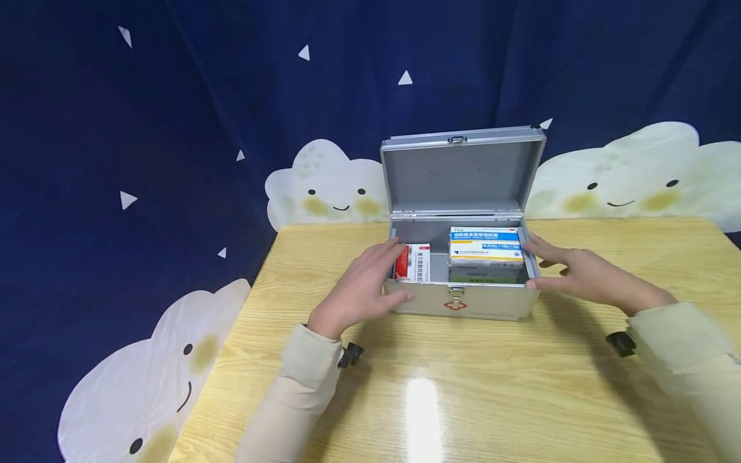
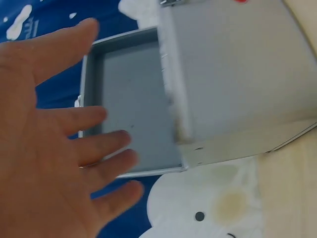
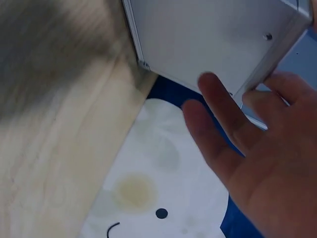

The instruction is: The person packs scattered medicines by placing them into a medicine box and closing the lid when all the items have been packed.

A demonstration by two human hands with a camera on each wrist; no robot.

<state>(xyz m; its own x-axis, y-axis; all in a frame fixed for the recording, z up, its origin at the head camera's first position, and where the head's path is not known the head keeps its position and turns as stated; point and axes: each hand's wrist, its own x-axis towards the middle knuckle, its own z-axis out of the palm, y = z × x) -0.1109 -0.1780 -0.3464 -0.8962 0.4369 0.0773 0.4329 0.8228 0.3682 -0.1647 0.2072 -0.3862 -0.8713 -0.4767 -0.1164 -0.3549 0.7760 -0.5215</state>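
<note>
A silver first-aid case [image 1: 422, 305] with a red cross on its front stands on the table, its hinged lid [image 1: 457, 177] raised. Inside, a red-and-white medicine box [image 1: 419, 263] sits at the left. A blue-and-white medicine box [image 1: 485, 245] lies at the right, on top of a partly hidden box with green on it [image 1: 485, 276]. My left hand [image 1: 360, 283] is spread at the case's left end; the left wrist view shows its palm and fingers holding nothing. At the right end, my right hand [image 1: 587, 275] touches the rim with thumb and fingertips, its other fingers extended.
The wooden table [image 1: 498, 392] extends in front of the case and to both sides. Behind and to the left hangs a dark blue curtain [image 1: 347, 77] with white triangles and smiling clouds. The raised lid stands close to the curtain.
</note>
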